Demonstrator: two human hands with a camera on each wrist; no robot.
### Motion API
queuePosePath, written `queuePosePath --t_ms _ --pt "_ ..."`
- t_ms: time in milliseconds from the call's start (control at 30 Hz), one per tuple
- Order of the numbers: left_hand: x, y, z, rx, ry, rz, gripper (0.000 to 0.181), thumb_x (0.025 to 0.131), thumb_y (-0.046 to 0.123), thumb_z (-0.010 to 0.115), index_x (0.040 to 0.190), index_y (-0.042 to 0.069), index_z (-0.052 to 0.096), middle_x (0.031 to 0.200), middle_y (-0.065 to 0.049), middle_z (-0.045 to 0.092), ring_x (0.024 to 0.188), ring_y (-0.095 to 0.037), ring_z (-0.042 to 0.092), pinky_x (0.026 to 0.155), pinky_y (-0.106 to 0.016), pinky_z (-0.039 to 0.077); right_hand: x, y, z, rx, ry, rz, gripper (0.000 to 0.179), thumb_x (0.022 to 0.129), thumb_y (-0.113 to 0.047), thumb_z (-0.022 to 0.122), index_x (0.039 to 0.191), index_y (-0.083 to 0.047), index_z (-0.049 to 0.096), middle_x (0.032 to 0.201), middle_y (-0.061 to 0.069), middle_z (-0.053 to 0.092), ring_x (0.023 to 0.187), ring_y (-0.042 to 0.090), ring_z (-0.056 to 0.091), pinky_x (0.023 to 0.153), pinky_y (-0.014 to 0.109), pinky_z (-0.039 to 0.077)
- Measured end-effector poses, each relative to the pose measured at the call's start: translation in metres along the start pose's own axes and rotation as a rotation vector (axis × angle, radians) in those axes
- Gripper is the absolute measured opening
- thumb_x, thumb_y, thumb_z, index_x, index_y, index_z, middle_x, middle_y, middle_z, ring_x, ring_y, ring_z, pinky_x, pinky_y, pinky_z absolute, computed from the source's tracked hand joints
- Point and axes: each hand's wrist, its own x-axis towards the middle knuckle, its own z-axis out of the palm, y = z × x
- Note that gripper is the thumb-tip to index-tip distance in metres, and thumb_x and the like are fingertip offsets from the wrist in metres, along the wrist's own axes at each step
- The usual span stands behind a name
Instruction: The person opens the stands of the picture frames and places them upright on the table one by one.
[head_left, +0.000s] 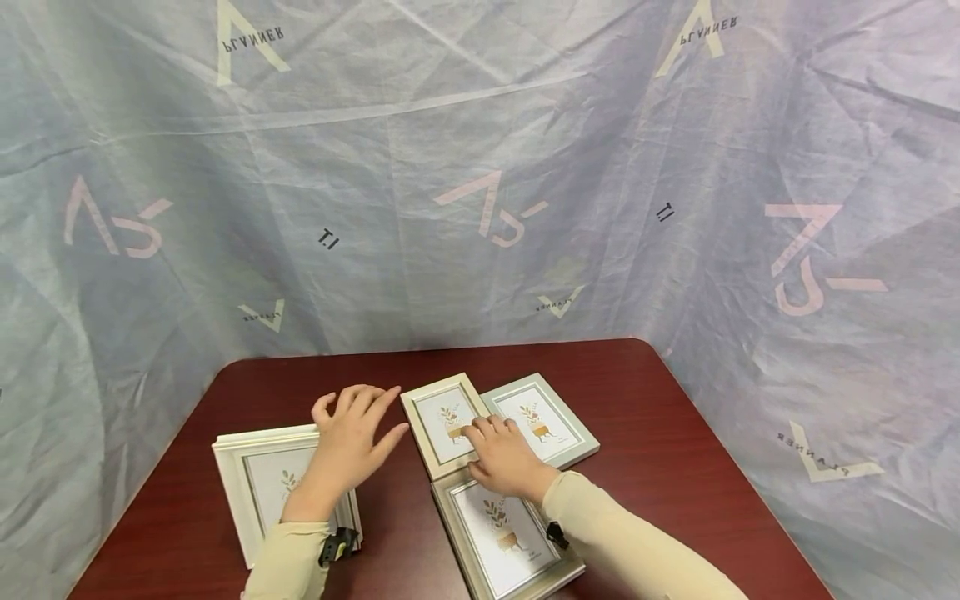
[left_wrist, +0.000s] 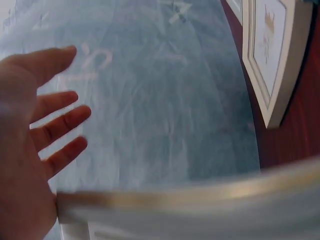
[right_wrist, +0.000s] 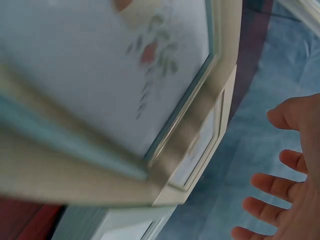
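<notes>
My left hand (head_left: 348, 446) hovers over the right part of a white picture frame (head_left: 232, 467), thumb and fingers spread and holding nothing. Its fingertips come close to the left corner of a cream frame (head_left: 420, 425). My right hand (head_left: 506, 457) is above the place where three frames meet, its fingers slightly bent and nothing between them. Below that hand lies a larger champagne-coloured frame (head_left: 468, 546), partly covered by the forearm. A pale grey-green frame (head_left: 581, 417) adjoins the cream one on the right. Each frame shows a potted-plant print.
The white frame has another edge showing behind its top, like a stack. All the frames are on a dark red table (head_left: 637, 517) with rounded back corners. Grey printed cloth (head_left: 420, 275) hangs behind and along both sides.
</notes>
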Motion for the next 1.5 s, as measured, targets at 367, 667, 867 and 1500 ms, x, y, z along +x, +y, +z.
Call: queuePosePath --t_ms 367,667,867,1500 --pt "0.004 0.038 0.032 -0.023 -0.101 0.036 0.052 0.085 0.028 0.078 0.13 0.006 0.063 0.109 -0.007 0.061 0.108 -0.031 0.051 0.092 -0.063 0.025 -0.019 0.023 -0.007 0.039 0.012 0.078 0.045 0.087 -0.026 0.071 0.125 -0.01 0.054 0.116 0.009 0.055 0.108 0.03 0.052 0.084 0.049 0.043" --pt "0.002 0.044 0.047 -0.016 -0.145 -0.002 0.051 0.087 0.03 0.075 0.131 0.009 0.061 0.112 -0.006 0.06 0.11 -0.029 0.05 0.093 -0.06 0.026 -0.02 0.023 -0.005 0.036 0.038 0.074 0.044 0.086 -0.027 0.071 0.123 -0.009 0.056 0.115 0.009 0.056 0.106 0.031 0.053 0.084 0.05 0.043" --pt "0.002 0.043 0.061 -0.004 -0.167 -0.06 0.057 0.089 0.031 0.074 0.136 0.005 0.056 0.118 -0.01 0.057 0.109 -0.03 0.049 0.089 -0.056 0.028 -0.02 0.03 -0.003 0.025 0.042 0.072 0.042 0.087 -0.026 0.072 0.122 -0.01 0.055 0.115 0.009 0.056 0.106 0.031 0.053 0.084 0.051 0.044" --pt "0.012 0.015 0.132 -0.079 -0.226 -0.726 0.076 0.09 0.027 0.071 0.145 -0.011 0.035 0.132 -0.033 0.04 0.12 -0.049 0.034 0.089 -0.06 0.021 -0.011 0.051 0.009 0.063 -0.025 0.148 0.041 0.09 -0.025 0.069 0.125 -0.009 0.053 0.118 0.011 0.055 0.107 0.032 0.051 0.083 0.049 0.041"
